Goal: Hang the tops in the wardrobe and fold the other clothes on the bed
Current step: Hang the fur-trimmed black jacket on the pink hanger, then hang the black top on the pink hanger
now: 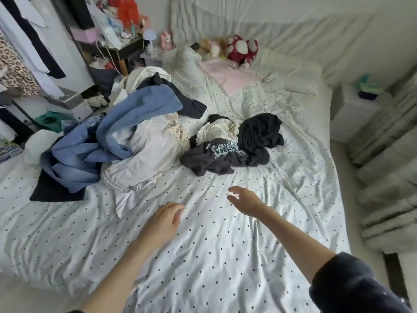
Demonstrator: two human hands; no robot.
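Both hands reached out above the polka-dot bed sheet, empty: the left hand with loosely curled fingers, the right hand with fingers relaxed and spread. Beyond them a heap of blue, white and cream clothes lay beside a smaller pile of dark garments on the bed.

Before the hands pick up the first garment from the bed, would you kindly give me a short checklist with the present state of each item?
1. Left hand holds nothing: ok, fingers relaxed above the dotted sheet.
2. Right hand holds nothing: ok, open over the sheet.
3. Bare sheet near the hands for folding: ok.
4. Nearest garment within easy reach: ok, probably; the dark printed garment lies just beyond the right hand.
5. That garment is a top: cannot tell, it is crumpled.
6. Free hanger in the wardrobe: cannot tell.
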